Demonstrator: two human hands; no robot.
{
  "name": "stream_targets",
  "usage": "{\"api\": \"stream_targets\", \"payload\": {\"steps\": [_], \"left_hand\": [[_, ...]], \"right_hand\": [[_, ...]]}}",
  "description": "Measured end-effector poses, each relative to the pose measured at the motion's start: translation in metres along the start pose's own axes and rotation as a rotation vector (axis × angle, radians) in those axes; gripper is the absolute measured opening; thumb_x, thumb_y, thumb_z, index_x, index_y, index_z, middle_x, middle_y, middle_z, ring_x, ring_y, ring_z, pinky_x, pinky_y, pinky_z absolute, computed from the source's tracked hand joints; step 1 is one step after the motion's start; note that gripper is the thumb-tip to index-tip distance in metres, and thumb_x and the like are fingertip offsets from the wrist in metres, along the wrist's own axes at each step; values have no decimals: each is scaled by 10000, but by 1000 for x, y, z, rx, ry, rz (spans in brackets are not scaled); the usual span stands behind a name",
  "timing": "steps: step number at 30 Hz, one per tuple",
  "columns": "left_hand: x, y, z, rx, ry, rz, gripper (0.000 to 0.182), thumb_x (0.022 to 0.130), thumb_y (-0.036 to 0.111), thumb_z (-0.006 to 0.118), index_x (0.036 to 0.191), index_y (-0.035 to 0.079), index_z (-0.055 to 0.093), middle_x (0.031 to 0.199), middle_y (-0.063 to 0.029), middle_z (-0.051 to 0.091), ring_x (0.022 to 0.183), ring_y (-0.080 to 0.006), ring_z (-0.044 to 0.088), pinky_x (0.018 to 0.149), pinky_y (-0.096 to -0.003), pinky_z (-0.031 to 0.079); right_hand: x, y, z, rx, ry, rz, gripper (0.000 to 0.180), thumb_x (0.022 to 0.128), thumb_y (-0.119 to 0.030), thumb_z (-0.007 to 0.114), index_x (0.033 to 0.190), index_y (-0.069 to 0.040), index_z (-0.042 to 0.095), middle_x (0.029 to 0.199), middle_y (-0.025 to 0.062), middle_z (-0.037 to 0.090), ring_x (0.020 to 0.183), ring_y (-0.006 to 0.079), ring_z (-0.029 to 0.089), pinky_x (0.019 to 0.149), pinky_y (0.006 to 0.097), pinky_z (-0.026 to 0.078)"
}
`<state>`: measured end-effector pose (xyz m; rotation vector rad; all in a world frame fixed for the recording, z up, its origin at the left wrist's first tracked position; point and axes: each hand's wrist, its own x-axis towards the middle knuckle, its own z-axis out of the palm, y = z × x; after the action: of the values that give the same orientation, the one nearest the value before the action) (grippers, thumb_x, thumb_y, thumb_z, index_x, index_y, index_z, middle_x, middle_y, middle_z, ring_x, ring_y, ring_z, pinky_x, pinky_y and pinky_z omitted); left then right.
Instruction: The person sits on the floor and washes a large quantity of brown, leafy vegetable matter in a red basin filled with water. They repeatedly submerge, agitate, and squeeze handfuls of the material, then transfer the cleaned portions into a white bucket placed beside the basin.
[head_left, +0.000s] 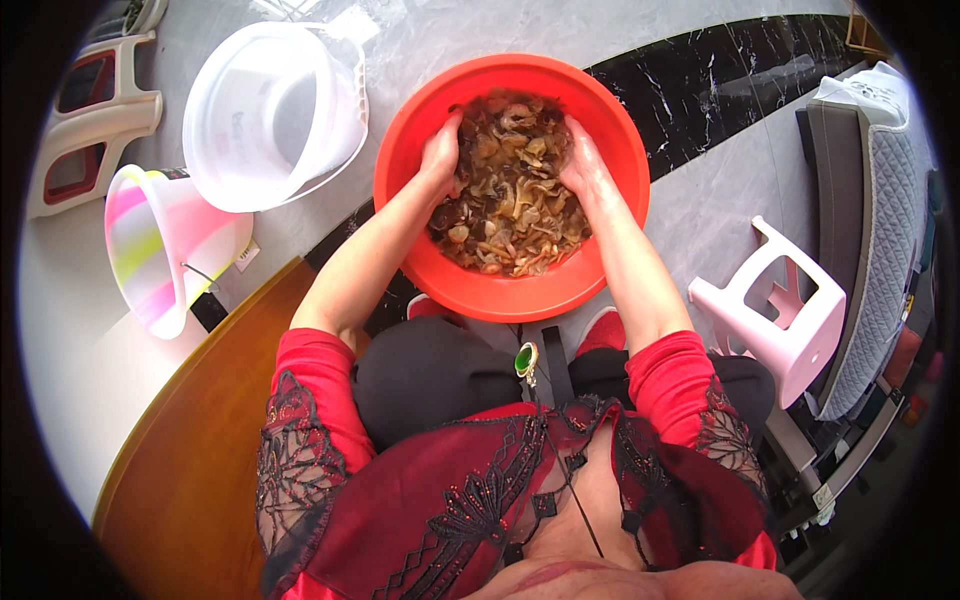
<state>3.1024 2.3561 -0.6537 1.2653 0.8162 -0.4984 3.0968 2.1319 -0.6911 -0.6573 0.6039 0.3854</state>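
Note:
A round red plastic basin (512, 300) stands on the floor between my feet. Brown, frilly pieces that look like soaked mushrooms (517, 187) lie in dark water inside it. My left hand (442, 154) reaches in along the basin's left side, against the edge of the heap. Opposite it, my right hand (581, 159) is in the water at the right of the pieces. The fingertips of both hands are partly hidden by water and pieces, so whether they grip anything is unclear.
A white plastic bucket (225, 120) lies tilted at the upper left, near a pink-and-yellow striped bucket (154, 247). A pale stool (142, 112) is behind them. To the right stand a pink plastic stool (814, 330) and a quilted sofa (892, 195). Brown wooden furniture (202, 420) borders my left.

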Motion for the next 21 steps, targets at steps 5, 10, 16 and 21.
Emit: {"api": "stream_targets", "payload": {"steps": [5,10,16,21], "left_hand": [[-6,1,15,-124,-159,-165,576,875,487,538,1264,63,530,1274,-113,552,1165,-256,488,1001,-453,333],[-19,-3,18,-248,-217,-321,550,877,500,521,1222,72,553,1163,-117,613,1056,-268,569,935,-454,409],[-50,-17,4,-535,-328,-123,388,948,406,428,1042,82,620,966,-116,659,874,-258,634,822,-453,532],[-73,-17,-2,-547,-414,-188,694,907,637,315,1300,94,496,1271,-129,557,1144,-290,552,961,-492,473]], "right_hand": [[-6,25,35,-97,9,197,462,956,-333,465,1292,-16,472,1273,136,552,1168,254,522,1013,400,410],[-41,55,75,-633,198,-92,343,892,-288,577,1052,13,615,1059,125,642,957,202,598,886,328,471],[-115,78,125,-1462,61,-652,597,841,-196,563,1308,118,365,1386,330,298,1299,438,304,1098,458,246],[-161,45,136,-1684,-113,-724,656,794,-204,599,1348,50,358,1414,293,279,1295,480,275,1078,525,246]]}}
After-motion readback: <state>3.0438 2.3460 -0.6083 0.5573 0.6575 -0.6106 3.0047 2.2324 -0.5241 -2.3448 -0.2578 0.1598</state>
